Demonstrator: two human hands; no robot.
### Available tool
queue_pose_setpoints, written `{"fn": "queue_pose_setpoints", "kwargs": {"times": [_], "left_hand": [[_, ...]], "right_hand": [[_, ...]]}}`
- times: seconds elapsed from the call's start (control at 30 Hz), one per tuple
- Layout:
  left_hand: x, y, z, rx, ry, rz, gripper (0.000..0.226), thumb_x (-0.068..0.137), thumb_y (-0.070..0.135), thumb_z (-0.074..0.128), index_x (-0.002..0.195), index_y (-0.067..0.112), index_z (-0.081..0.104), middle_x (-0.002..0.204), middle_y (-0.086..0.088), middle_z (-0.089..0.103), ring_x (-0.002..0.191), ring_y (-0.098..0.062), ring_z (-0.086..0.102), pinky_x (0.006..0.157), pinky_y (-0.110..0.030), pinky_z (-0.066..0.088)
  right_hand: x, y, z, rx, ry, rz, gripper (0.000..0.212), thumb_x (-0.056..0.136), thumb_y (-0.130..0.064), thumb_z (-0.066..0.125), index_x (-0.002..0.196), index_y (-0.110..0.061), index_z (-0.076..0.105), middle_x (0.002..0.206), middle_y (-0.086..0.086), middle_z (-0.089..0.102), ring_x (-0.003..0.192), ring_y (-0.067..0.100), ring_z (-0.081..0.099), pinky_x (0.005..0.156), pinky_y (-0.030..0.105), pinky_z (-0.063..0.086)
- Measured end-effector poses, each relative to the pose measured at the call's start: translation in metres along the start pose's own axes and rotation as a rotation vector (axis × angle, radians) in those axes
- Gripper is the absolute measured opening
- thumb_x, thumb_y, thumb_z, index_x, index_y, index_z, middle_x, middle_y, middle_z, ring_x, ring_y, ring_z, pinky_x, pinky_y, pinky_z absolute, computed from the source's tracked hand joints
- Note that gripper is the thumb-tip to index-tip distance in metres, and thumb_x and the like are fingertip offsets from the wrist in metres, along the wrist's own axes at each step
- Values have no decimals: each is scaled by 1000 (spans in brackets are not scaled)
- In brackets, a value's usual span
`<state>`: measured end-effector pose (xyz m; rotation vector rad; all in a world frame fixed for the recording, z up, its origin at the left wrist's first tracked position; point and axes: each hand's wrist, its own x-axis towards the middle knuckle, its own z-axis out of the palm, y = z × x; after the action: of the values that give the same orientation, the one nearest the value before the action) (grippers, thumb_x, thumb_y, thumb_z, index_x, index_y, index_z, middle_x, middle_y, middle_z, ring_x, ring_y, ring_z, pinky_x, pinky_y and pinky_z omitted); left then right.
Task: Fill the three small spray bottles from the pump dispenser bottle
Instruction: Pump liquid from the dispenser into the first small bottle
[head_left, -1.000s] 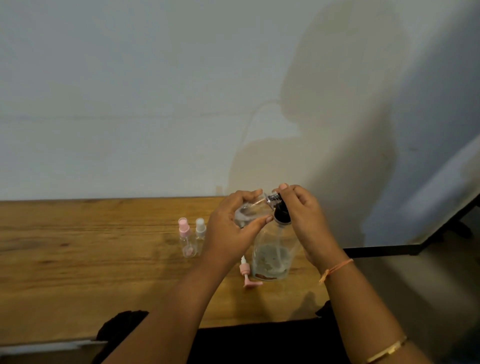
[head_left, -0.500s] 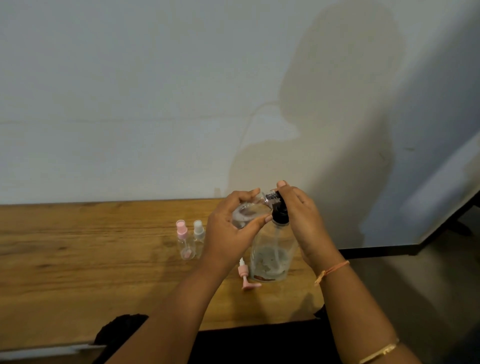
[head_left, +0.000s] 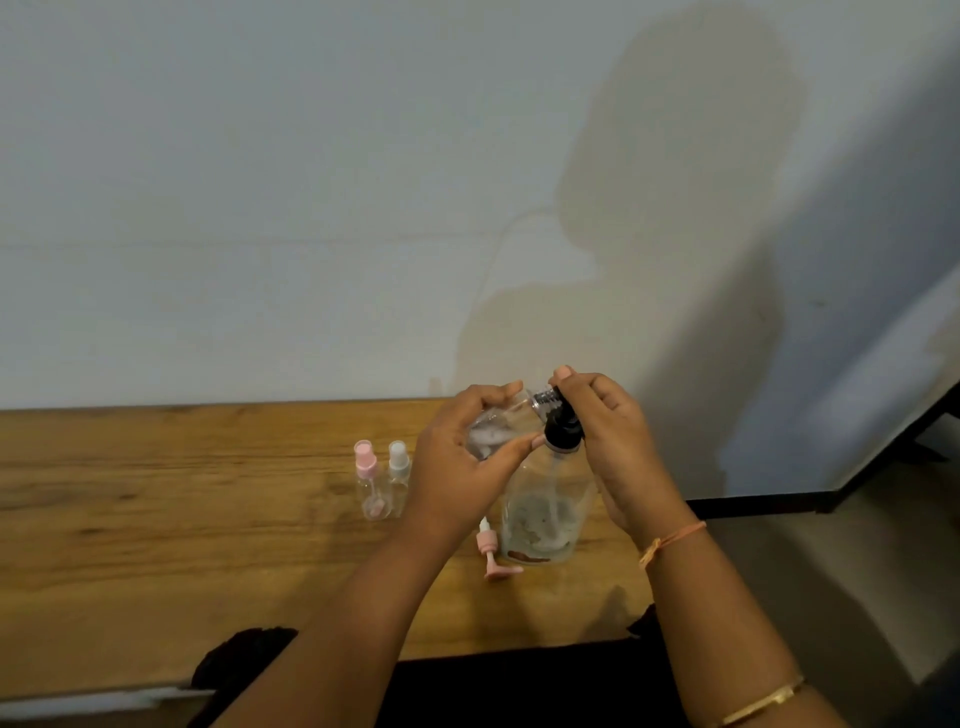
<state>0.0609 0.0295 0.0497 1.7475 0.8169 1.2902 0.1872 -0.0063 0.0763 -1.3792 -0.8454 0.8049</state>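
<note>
Left hand (head_left: 457, 467) grips a small clear spray bottle (head_left: 493, 431), uncapped and tilted almost onto its side. The fingers curl over its top, the thumb presses from below, and the threaded neck points right. The neck sits right at the black pump head (head_left: 563, 434) of the pump dispenser bottle (head_left: 545, 514).

Right hand (head_left: 618, 447) is curled round that pump head, index fingertip uppermost.

Dispenser: clear smooth plastic, rounded shoulders, upright on the wooden table (head_left: 156, 519). Liquid is low in it and the dip tube is visible.

Whether nozzle and neck touch: cannot tell, the fingers cover the junction. The level in the held bottle is blurred and unreadable.

Left of the hands, a pink-capped spray bottle (head_left: 370, 483) and a white-capped spray bottle (head_left: 399, 467) stand upright side by side. A pink spray top (head_left: 491, 551) with its tube lies just beside the dispenser's base.
</note>
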Motion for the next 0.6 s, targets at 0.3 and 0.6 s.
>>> {"fn": "queue_pose_setpoints", "kwargs": {"times": [0.3,0.6], "left_hand": [[0,-1,1,6,10,-6,39,70,17,80,89,42,56,100,25,62,100,12,56,77,-3,43],[-4,-4,3,-41,5,-49,36,70,15,79,89,35,56,103,24,61,101,14,55,78,-2,42]], "right_hand": [[0,-3,2,30,-8,40,26,92,-35,53,87,-14,67,92,9,68,87,16,60,80,31,48],[-1,-2,2,-48,-11,-11,18,94,-27,51,94,-13,63,84,-5,64,76,3,58,65,14,47]]}}
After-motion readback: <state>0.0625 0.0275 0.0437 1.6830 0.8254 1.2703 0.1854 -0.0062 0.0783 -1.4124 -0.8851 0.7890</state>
